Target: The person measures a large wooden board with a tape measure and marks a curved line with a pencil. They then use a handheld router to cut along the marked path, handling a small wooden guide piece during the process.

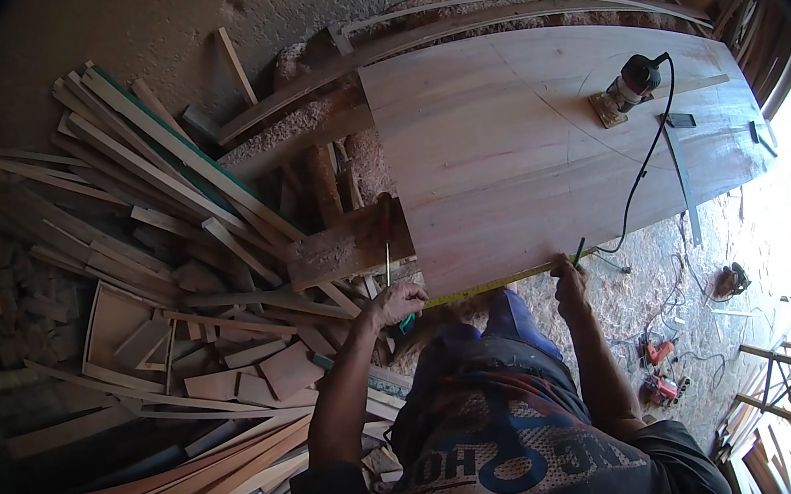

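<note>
A yellow tape measure (489, 287) stretches along the near edge of a pale plywood sheet (474, 158). At the sheet's near left corner, my left hand (398, 303) is closed on one end of the tape. A small green and black part shows just below that hand; it may be the tape's case. My right hand (571, 289) is closed at the tape's other end, with a dark pencil-like stick (579, 249) rising from its fingers. A screwdriver (387, 251) with a reddish handle lies just beyond my left hand. Curved and straight lines mark the sheet.
A corded trim router (628, 88) stands on the sheet, its cord trailing toward my right hand. A metal square (681, 177) overhangs the right side. Wood strips (171, 186) and offcuts (282, 371) crowd the left. Red power tools (662, 382) lie on the floor at right.
</note>
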{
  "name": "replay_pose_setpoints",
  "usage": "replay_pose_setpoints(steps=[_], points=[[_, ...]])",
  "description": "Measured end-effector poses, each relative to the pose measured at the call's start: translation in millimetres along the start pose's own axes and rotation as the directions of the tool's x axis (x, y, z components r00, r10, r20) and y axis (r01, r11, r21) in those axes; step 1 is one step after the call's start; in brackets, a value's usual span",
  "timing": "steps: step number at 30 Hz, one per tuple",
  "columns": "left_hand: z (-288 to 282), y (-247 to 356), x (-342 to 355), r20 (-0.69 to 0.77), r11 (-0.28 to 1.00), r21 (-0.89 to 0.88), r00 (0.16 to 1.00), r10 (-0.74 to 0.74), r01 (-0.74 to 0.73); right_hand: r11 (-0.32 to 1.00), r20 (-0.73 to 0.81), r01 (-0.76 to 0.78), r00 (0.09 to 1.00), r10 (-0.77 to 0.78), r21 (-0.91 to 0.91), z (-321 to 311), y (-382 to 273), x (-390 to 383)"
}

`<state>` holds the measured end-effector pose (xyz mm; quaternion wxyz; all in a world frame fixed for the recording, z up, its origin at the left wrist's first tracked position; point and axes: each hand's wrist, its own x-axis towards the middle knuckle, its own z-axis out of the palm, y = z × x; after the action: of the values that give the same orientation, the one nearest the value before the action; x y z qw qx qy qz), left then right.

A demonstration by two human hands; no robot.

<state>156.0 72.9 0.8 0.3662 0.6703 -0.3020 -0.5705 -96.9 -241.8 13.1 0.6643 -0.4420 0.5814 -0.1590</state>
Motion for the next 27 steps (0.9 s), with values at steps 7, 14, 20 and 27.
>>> replay_pose_setpoints(steps=[7,14,20,27], points=[[1,0,2,-0.024,1.000,0.012,1.000,0.007,-0.007,1.000,0.002,-0.007,1.000,0.007,-0.013,-1,-2,-1],[6,13,2,-0.052,1.000,-0.021,0.999,-0.001,0.000,1.000,-0.067,0.022,0.997,-0.022,-0.001,-5,3,13],[7,15,1,-0.104,0.996,-0.084,0.994,-0.022,0.013,1.000,-0.046,0.001,0.999,-0.001,0.005,-1,-5,4],[9,21,2,-0.162,1.000,-0.001,0.986,-0.029,0.030,1.000,0.002,-0.009,1.000,0.009,-0.025,-19,-5,2]])
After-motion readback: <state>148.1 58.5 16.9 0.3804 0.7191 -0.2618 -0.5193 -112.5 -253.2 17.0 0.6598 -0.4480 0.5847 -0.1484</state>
